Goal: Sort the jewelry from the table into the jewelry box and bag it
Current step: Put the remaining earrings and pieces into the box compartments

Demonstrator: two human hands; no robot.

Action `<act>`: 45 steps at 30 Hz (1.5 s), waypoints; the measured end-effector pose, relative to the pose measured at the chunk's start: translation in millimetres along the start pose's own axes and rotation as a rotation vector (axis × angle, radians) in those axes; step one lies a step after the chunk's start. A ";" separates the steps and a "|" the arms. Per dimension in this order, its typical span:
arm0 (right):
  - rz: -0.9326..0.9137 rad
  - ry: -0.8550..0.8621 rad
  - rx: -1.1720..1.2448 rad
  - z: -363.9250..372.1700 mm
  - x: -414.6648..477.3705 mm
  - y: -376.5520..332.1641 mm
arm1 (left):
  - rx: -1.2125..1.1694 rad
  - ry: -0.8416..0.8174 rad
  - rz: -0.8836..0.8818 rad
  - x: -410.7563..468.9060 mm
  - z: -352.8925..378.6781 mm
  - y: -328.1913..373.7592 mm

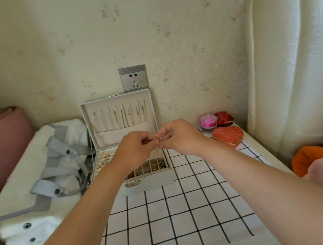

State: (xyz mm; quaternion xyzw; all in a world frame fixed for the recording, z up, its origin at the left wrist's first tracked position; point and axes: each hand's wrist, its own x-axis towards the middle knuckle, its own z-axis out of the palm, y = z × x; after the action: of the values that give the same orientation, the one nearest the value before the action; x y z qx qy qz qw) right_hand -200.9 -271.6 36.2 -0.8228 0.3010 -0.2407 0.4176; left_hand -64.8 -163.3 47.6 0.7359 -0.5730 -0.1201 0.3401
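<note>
Left hand (138,145): raised over the open jewelry box, fingers curled, tips pinching a small jewelry piece.
Right hand (179,136): meets the left hand fingertip to fingertip, pinching the same piece from the other side.
Small jewelry piece (160,139): tiny and pale, held between both hands above the box; too small to tell its kind.
Jewelry box (148,180): grey, on the checked worktop (190,202) against the wall, with small items in its divided tray.
Lid (121,116): stands upright, thin chains hanging in a row inside.
Bag (36,163): white cloth with grey straps, lying just left of the box.
Heart-shaped red box (229,136): right of the hands, near the wall.
</note>
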 end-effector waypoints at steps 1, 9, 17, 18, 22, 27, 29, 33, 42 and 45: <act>0.000 -0.002 0.011 4.1 2.0 -3.5 | -0.017 0.008 -0.011 -1.3 -4.6 -3.6; 0.023 0.053 0.115 22.5 15.5 -27.7 | -0.058 0.031 0.010 -2.1 -33.8 -21.7; 0.129 0.090 0.277 33.4 22.4 -39.3 | -0.180 0.132 -0.067 -0.5 -32.2 -33.5; 0.176 0.054 0.302 34.3 22.4 -39.6 | -0.202 0.135 -0.081 -0.8 -30.2 -34.3; 0.268 -0.030 0.333 37.0 26.4 -34.2 | -0.256 0.203 -0.139 1.7 -24.3 -39.1; 0.251 0.003 0.345 42.9 30.4 -24.3 | -0.369 0.182 -0.200 3.0 -21.7 -43.4; 0.192 0.077 0.209 43.9 33.5 -14.5 | -0.411 0.188 -0.218 3.0 -22.3 -47.6; 0.051 0.109 -0.417 44.0 35.8 5.5 | -0.402 0.171 -0.229 1.0 -21.5 -53.5; -0.124 -0.001 -0.862 50.0 34.3 9.6 | -0.622 0.063 -0.347 0.8 -18.8 -54.8; -0.164 -0.040 -0.874 48.8 34.9 8.3 | -0.739 0.069 -0.404 1.5 -20.5 -55.8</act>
State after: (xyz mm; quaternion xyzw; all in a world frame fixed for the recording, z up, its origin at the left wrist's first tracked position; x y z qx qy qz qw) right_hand -147.2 -273.4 8.1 -0.9477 0.3002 -0.1073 0.0157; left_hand -10.2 -151.0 27.5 0.6656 -0.3241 -0.3569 0.5697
